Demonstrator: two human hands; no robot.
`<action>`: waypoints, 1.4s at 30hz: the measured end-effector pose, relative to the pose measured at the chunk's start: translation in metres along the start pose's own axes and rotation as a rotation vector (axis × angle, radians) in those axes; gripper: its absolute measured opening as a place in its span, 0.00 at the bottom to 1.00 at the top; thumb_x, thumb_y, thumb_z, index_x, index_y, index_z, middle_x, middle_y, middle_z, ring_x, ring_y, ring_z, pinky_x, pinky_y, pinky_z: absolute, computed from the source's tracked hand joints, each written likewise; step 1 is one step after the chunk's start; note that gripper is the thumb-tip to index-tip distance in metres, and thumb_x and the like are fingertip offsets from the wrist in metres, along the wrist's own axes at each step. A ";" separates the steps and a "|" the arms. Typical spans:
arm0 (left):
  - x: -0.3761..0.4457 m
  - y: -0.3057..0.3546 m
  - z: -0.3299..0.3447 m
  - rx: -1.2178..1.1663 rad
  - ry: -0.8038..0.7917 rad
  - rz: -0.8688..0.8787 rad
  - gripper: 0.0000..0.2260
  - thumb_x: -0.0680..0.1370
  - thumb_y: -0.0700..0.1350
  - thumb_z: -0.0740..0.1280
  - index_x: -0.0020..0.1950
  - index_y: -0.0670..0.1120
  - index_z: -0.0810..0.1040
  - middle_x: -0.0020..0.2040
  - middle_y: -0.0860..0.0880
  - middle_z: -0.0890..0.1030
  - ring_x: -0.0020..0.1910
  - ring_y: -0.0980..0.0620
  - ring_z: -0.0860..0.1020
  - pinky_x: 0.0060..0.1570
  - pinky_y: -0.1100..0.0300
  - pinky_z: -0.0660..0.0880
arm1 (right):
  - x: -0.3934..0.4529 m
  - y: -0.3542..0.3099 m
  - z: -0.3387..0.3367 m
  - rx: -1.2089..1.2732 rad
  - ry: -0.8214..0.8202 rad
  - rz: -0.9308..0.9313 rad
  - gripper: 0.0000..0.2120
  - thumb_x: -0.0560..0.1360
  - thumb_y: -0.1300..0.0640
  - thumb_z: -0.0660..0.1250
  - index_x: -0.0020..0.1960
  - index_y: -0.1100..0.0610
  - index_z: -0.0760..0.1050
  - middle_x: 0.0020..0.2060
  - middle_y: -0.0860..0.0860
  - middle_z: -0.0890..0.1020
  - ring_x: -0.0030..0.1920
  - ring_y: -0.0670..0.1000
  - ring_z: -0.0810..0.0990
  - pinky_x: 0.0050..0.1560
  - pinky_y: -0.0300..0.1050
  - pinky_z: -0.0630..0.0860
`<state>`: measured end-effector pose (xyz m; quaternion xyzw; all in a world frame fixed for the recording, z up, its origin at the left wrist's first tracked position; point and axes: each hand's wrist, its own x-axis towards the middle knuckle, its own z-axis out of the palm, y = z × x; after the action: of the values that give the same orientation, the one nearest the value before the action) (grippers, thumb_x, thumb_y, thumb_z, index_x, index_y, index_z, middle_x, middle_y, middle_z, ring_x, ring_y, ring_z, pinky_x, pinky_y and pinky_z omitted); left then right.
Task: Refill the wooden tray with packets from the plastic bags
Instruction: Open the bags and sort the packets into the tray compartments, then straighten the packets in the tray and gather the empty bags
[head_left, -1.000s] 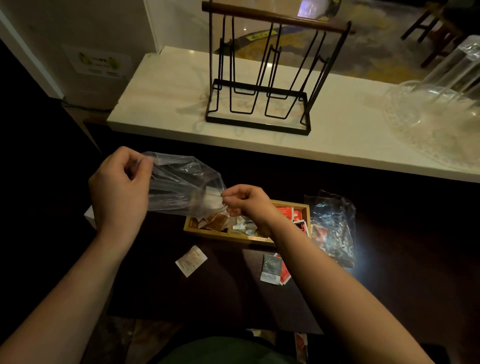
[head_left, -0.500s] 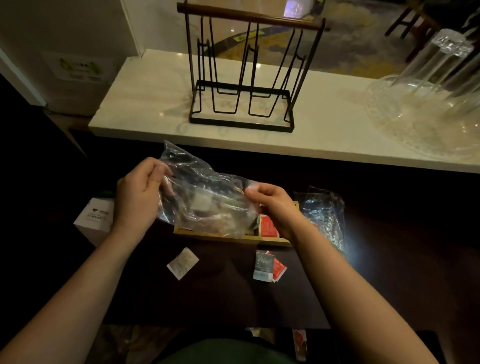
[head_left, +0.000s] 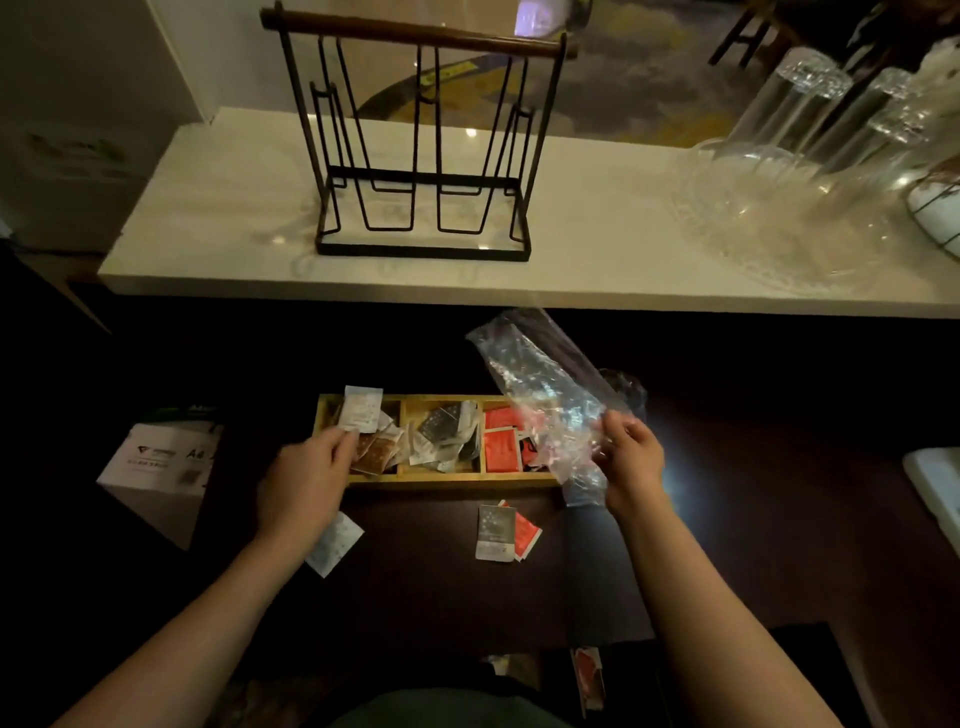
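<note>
The wooden tray (head_left: 447, 479) lies on the dark table with three compartments: white and brown packets on the left, grey ones in the middle, red ones on the right. My left hand (head_left: 306, 480) pinches a white packet (head_left: 360, 409) above the left compartment. My right hand (head_left: 631, 460) grips a clear, crumpled plastic bag (head_left: 540, 387) raised over the tray's right end. A second plastic bag (head_left: 626, 387) lies partly hidden behind it.
Loose on the table in front of the tray lie a white packet (head_left: 335, 543) and a grey and red pair (head_left: 501, 532). A white box (head_left: 161, 467) stands at left. The white counter (head_left: 597, 270) behind holds a black wire rack (head_left: 421, 150) and glassware (head_left: 800, 171).
My left hand let go of the bag and now holds a white packet over the tray's left end. My right hand carried the bag to the right, uncovering the tray.
</note>
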<state>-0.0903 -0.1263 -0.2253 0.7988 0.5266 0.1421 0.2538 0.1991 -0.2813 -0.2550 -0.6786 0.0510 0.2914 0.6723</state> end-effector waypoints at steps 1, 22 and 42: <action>-0.007 -0.007 0.008 0.073 -0.001 -0.005 0.15 0.81 0.51 0.58 0.36 0.50 0.73 0.28 0.51 0.76 0.26 0.51 0.75 0.24 0.58 0.66 | 0.004 0.004 -0.009 -0.002 0.052 0.013 0.08 0.76 0.60 0.66 0.39 0.56 0.74 0.33 0.51 0.78 0.28 0.46 0.74 0.25 0.37 0.71; -0.041 -0.053 0.060 0.603 -0.344 -0.018 0.22 0.76 0.47 0.64 0.69 0.48 0.65 0.65 0.46 0.69 0.63 0.47 0.70 0.52 0.58 0.76 | 0.025 0.032 -0.050 -0.959 0.386 -0.114 0.23 0.71 0.57 0.72 0.63 0.61 0.71 0.63 0.62 0.71 0.61 0.64 0.72 0.58 0.57 0.71; -0.014 -0.055 0.012 -0.796 -0.419 -0.556 0.07 0.80 0.47 0.61 0.56 0.47 0.75 0.47 0.47 0.87 0.40 0.48 0.84 0.27 0.58 0.75 | -0.063 0.086 0.011 -1.467 -0.604 -0.819 0.14 0.75 0.52 0.65 0.58 0.55 0.71 0.57 0.51 0.73 0.53 0.53 0.77 0.43 0.48 0.78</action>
<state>-0.1327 -0.1249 -0.2649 0.4821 0.5619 0.0956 0.6654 0.1039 -0.2988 -0.3012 -0.7973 -0.5740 0.1542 0.1050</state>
